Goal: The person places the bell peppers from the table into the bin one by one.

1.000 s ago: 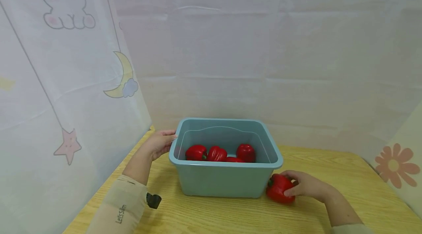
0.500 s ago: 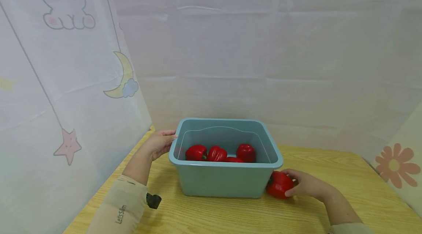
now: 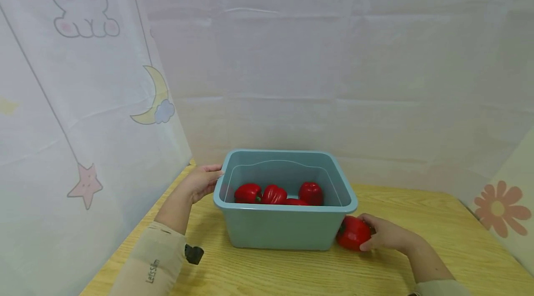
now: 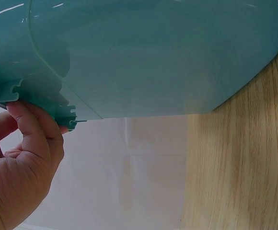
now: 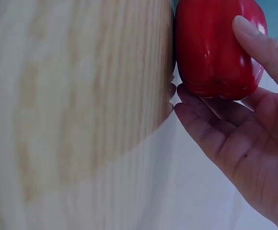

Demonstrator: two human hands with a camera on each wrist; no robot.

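A teal plastic bin (image 3: 285, 208) stands on the wooden table and holds several red bell peppers (image 3: 274, 194). My left hand (image 3: 203, 179) grips the bin's left rim; in the left wrist view its fingers (image 4: 31, 134) curl under the rim's edge of the bin (image 4: 153, 52). My right hand (image 3: 378, 233) holds another red pepper (image 3: 352, 233) against the bin's front right corner, at table level. In the right wrist view the fingers (image 5: 254, 43) wrap round that pepper (image 5: 215, 45).
White cloth screens close in the table (image 3: 292, 273) at the back and on both sides. The left one carries a rabbit, moon and star print (image 3: 85, 185); a flower print (image 3: 498, 208) shows at the right.
My right hand has drawn the red pepper slightly up and closer to the bin's corner. The left hand and the bin have stayed put.
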